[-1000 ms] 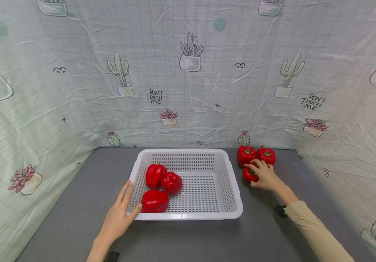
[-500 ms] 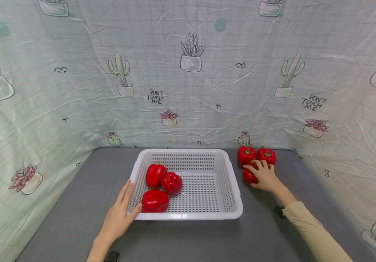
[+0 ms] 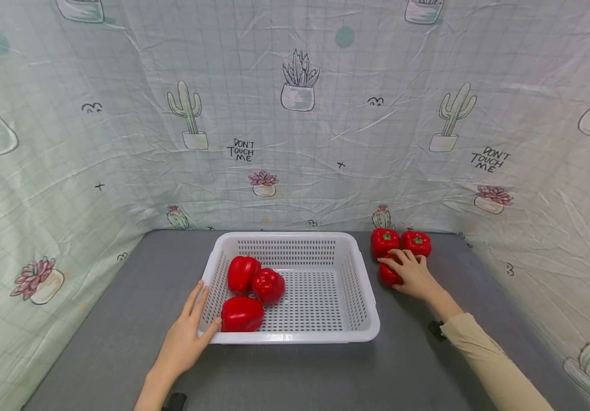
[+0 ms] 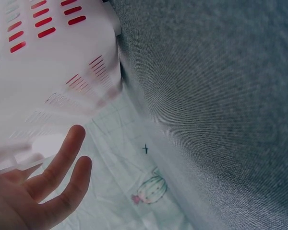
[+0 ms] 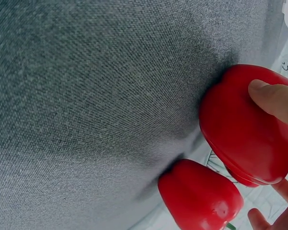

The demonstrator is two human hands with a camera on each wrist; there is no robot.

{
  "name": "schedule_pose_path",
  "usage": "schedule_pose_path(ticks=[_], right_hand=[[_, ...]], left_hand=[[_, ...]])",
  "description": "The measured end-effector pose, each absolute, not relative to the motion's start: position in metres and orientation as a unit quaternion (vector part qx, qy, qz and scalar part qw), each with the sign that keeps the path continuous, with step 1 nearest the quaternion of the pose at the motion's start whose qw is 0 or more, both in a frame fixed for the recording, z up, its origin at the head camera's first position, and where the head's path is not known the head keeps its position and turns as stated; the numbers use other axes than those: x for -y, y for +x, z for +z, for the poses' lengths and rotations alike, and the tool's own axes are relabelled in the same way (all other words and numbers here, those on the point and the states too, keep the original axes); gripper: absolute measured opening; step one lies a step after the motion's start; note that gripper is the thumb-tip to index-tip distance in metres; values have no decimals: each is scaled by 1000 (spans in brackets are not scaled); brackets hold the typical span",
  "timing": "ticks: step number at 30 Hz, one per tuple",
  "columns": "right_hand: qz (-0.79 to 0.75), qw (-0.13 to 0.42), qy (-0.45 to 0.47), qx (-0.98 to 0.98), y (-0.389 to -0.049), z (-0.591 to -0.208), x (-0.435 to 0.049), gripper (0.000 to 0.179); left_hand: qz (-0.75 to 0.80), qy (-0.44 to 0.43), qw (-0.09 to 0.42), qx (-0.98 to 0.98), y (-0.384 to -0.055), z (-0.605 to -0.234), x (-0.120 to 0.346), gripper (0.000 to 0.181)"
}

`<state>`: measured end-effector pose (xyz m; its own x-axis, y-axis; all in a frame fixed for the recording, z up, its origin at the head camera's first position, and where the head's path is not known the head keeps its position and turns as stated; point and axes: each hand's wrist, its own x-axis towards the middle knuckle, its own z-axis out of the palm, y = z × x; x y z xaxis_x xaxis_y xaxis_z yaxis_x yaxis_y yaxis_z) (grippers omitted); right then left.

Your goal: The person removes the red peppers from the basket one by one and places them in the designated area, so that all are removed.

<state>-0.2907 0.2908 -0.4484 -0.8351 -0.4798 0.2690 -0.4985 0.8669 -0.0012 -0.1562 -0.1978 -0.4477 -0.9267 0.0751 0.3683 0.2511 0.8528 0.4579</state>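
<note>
At the right, my right hand (image 3: 416,276) holds a red bell pepper (image 3: 388,276), fingers over its top and thumb on its near side. In the right wrist view, the thumb presses the glossy side of this pepper (image 5: 245,129). Two more red bell peppers stand just behind, one at the left (image 3: 384,244) and one at the right (image 3: 416,244), green stems up. My left hand (image 3: 182,339) rests on the left rim of a white perforated plastic basket (image 3: 320,338), its fingers extended. Inside the basket's left half lie three red bell peppers (image 3: 242,314).
A dark grey cloth-like surface (image 3: 295,377) bears everything. Behind it and at both sides hangs a pale curtain (image 3: 305,154) printed with cacti and pots. The basket's right wall (image 3: 359,291) stands a short way left of the held pepper.
My right hand has settled over the front pepper, its fingers now covering the green stem that showed before. The left hand and the basket stay put.
</note>
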Motion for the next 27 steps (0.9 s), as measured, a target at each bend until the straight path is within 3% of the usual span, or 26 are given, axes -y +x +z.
schedule_pose_path(ticks=[16, 27], right_hand=[[37, 138, 254, 957, -292, -452, -293, 77], [38, 176, 259, 949, -284, -449, -292, 77]], left_hand=[[-258, -83, 169, 948, -156, -450, 198, 67], [-260, -82, 168, 947, -156, -448, 198, 67]])
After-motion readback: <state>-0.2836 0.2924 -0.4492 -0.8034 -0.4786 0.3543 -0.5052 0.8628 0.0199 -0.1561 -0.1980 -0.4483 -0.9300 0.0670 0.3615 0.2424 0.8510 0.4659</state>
